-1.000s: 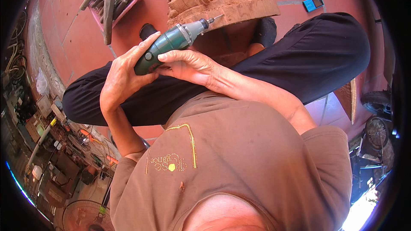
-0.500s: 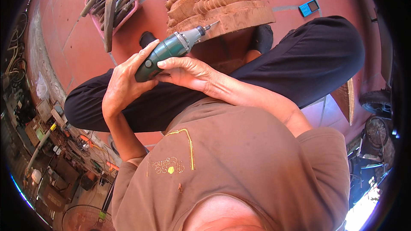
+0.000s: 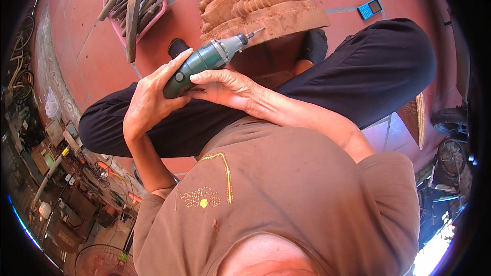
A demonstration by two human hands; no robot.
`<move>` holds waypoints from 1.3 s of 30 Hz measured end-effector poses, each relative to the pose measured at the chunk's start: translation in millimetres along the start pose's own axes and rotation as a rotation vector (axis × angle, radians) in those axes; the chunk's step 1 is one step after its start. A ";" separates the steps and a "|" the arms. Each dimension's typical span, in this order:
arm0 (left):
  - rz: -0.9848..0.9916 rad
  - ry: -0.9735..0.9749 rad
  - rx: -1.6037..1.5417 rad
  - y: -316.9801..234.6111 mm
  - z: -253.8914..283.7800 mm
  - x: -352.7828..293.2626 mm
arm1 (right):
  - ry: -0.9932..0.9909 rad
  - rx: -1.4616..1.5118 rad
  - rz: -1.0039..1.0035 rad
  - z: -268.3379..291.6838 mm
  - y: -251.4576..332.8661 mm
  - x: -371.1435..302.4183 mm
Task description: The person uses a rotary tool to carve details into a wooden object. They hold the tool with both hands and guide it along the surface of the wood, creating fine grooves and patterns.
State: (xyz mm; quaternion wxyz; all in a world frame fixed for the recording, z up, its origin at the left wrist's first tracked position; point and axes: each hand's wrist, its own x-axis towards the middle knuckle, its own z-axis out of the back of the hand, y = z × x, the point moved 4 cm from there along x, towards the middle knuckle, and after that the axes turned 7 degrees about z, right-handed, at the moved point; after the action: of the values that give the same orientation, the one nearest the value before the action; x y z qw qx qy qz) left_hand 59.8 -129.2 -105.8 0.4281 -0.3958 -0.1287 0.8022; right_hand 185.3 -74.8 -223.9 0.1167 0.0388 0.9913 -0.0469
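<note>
A green and grey rotary tool [image 3: 208, 60] with a thin metal bit lies tilted across both of my hands, its tip pointing up and right. My left hand [image 3: 156, 89] wraps the rear of its body, fingers along the far side. My right hand [image 3: 225, 88] grips it from the near side, with the thumb laid on the green casing. Just beyond the bit stands a carved wooden piece [image 3: 266, 28] with coin shapes and a curved base. In this view the bit overlaps the edge of that base; whether it touches I cannot tell.
A pink basket [image 3: 162, 7] full of wooden-handled tools sits at the far left. On the red tile floor at the far right lies a blue phone [image 3: 369, 9]. My crossed legs [image 3: 358, 82] flank the carving. Clutter and a fan [image 3: 102, 261] are at the left.
Almost nothing differs. The view has shifted very slightly, and both hands keep the same hold on the rotary tool.
</note>
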 end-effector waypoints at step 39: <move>-0.019 0.008 0.021 -0.7 -0.9 -1.2 | -0.009 -0.002 0.001 0.5 -2.4 -1.8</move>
State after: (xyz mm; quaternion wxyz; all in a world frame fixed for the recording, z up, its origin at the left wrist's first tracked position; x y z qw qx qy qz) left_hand 61.3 -129.9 -105.4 0.4404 -0.3933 -0.1225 0.7977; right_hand 187.0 -77.3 -223.8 0.1210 0.0391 0.9908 -0.0461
